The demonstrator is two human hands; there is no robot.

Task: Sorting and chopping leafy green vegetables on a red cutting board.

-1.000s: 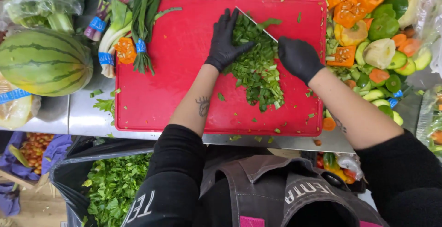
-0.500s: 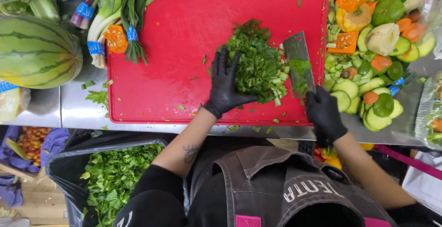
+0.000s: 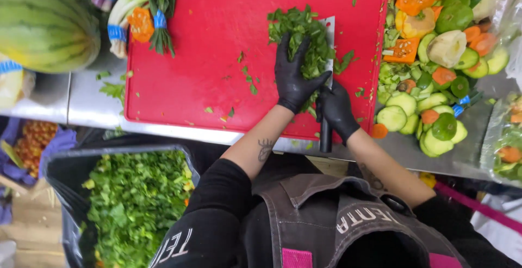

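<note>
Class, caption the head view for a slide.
Gloved left hand presses chopped greens against knife held by right hand.

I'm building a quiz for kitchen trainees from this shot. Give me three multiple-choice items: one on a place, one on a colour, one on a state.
1. Where does the striped melon lie?
A. left of the cutting board
B. on the cutting board
C. in the black tub

2. What colour is the cutting board?
A. white
B. red
C. blue

3. What is the right hand doing?
A. resting open on the counter
B. gripping a knife handle
C. holding a slice of cucumber

Answers:
1. A, it sits on the steel counter off the board's left edge.
2. B, the board is plainly red under the chopped greens.
3. B, the gloved fingers are closed round the dark handle of the knife, while the left hand presses on the greens.
</note>
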